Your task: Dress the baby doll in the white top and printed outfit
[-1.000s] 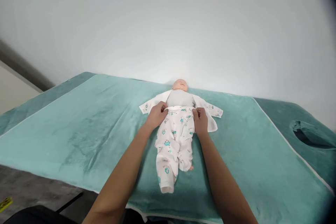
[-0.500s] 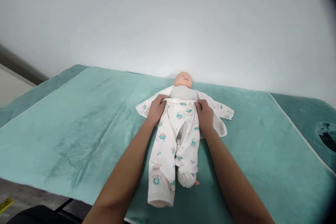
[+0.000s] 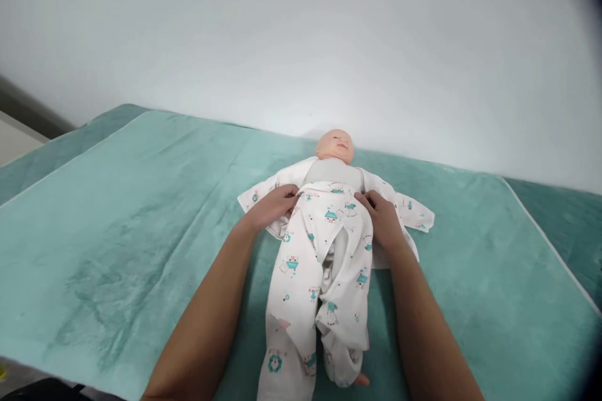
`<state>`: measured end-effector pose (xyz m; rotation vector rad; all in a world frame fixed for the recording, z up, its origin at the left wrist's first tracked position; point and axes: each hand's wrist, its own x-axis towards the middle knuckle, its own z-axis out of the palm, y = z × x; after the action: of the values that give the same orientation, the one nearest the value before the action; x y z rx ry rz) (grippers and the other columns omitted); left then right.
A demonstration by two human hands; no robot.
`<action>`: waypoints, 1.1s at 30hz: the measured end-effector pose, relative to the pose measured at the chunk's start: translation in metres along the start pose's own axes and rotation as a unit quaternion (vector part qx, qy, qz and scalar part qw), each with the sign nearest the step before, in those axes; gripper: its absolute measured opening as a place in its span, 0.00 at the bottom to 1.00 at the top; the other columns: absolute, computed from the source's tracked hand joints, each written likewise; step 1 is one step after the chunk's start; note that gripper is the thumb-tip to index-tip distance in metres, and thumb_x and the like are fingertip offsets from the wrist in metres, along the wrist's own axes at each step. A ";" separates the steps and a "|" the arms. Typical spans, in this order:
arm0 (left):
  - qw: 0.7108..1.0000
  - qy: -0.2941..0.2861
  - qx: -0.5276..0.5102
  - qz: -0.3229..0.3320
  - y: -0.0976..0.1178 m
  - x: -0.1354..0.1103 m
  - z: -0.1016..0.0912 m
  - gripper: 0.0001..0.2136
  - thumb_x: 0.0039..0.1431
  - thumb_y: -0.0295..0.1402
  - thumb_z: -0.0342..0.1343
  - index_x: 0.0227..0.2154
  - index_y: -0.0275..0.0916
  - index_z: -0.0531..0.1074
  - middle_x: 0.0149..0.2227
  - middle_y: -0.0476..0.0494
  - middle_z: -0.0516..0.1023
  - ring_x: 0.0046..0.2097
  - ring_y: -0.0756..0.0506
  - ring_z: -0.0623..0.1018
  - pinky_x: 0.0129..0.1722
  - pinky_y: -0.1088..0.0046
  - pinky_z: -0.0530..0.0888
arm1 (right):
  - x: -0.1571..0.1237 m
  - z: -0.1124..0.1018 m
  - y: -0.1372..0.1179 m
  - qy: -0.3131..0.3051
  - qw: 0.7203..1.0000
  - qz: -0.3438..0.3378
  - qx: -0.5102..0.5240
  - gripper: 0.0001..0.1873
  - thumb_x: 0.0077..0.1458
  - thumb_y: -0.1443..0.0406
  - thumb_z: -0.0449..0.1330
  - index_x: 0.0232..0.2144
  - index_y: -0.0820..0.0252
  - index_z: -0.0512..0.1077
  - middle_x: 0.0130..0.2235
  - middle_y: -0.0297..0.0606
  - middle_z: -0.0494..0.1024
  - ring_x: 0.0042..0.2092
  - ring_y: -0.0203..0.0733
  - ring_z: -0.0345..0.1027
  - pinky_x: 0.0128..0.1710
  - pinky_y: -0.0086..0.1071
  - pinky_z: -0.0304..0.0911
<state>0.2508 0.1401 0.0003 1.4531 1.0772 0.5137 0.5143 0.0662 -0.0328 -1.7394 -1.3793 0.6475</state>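
Note:
A baby doll (image 3: pixel 335 145) with a grey cloth torso lies on its back on a teal towel (image 3: pixel 117 213). An open white printed top (image 3: pixel 404 210) is spread under it. White printed trousers (image 3: pixel 324 263) cover its legs, and a toe shows at one cuff. My left hand (image 3: pixel 273 207) grips the waistband at the doll's left-of-frame hip, fingers curled. On the other hip my right hand (image 3: pixel 383 219) holds the same waistband, fingers closed on the cloth.
The towel covers a padded teal table (image 3: pixel 564 213) that runs to the right. A plain white wall (image 3: pixel 301 31) stands right behind the doll's head. At the far left a strip of dark trim (image 3: pixel 23 106) crosses the wall.
The view has moved closer and the doll sits lower in the picture. The trouser legs have spread apart. Both hands stay on the waistband at the doll's hips.

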 end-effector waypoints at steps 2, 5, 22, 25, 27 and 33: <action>1.000 -0.024 -0.008 -0.016 -0.004 -0.005 -0.002 0.09 0.54 0.39 0.58 0.32 0.39 0.70 0.27 0.52 0.71 0.29 0.49 0.71 0.29 0.74 0.69 | -0.002 -0.011 -0.001 -0.053 0.998 0.011 -0.029 0.25 0.60 0.45 0.54 0.23 0.57 0.66 0.25 0.32 0.70 0.31 0.40 0.59 0.32 0.34 0.52; 0.999 -0.034 -0.029 0.001 -0.011 -0.012 -0.001 0.16 0.54 0.39 0.59 0.45 0.42 0.71 0.36 0.49 0.77 0.36 0.46 0.75 0.34 0.72 0.73 | -0.005 -0.024 -0.001 -0.142 0.989 0.017 0.025 0.22 0.60 0.47 0.55 0.26 0.57 0.68 0.28 0.32 0.71 0.33 0.40 0.59 0.33 0.32 0.53; 0.981 0.058 -0.176 0.060 -0.029 -0.006 0.028 0.22 0.50 0.37 0.64 0.47 0.45 0.65 0.39 0.49 0.78 0.32 0.50 0.76 0.28 0.76 0.71 | -0.011 -0.003 0.015 -0.118 0.947 0.009 0.300 0.15 0.45 0.68 0.66 0.28 0.56 0.61 0.28 0.27 0.60 0.30 0.33 0.51 0.29 0.27 0.49; 0.975 0.066 -0.197 0.076 -0.029 -0.003 0.032 0.20 0.50 0.37 0.63 0.45 0.44 0.64 0.35 0.51 0.77 0.30 0.50 0.75 0.27 0.76 0.70 | -0.010 0.002 0.016 -0.086 0.946 0.021 0.312 0.15 0.43 0.68 0.64 0.31 0.54 0.60 0.29 0.26 0.62 0.29 0.33 0.52 0.27 0.27 0.49; 0.972 0.063 -0.208 0.086 -0.028 -0.003 0.035 0.19 0.50 0.36 0.62 0.44 0.44 0.63 0.34 0.52 0.76 0.29 0.50 0.74 0.27 0.75 0.69 | -0.008 0.005 0.017 -0.072 0.949 0.022 0.305 0.15 0.43 0.67 0.63 0.33 0.53 0.61 0.30 0.27 0.64 0.30 0.34 0.54 0.28 0.27 0.51; 0.976 0.140 -0.124 0.113 -0.029 0.000 0.040 0.09 0.52 0.34 0.55 0.36 0.43 0.64 0.30 0.53 0.72 0.29 0.50 0.70 0.28 0.74 0.67 | -0.007 0.007 0.014 -0.040 0.968 0.000 0.247 0.13 0.45 0.64 0.58 0.36 0.52 0.61 0.33 0.29 0.67 0.31 0.37 0.58 0.30 0.29 0.56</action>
<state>0.2742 0.1150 -0.0353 1.3115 1.0266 1.0033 0.5148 0.0605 -0.0493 -1.3243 -1.1437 0.9765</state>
